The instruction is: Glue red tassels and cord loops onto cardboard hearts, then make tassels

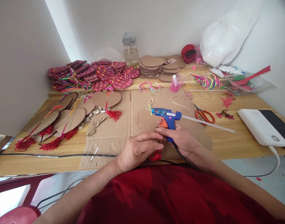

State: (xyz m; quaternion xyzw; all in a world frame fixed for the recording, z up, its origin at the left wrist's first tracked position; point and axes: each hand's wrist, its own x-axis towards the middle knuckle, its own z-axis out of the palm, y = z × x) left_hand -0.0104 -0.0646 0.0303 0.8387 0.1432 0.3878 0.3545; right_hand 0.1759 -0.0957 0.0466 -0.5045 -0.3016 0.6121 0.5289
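Glue gun [166, 114] inside right grip [184, 140].

No readable text. Print on white label [171, 114] of blue glue gun [171, 125] too small to make out.

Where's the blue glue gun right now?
Head view, just right of centre: the blue glue gun is in the right hand, above the cardboard sheet, left of the orange-handled tool.
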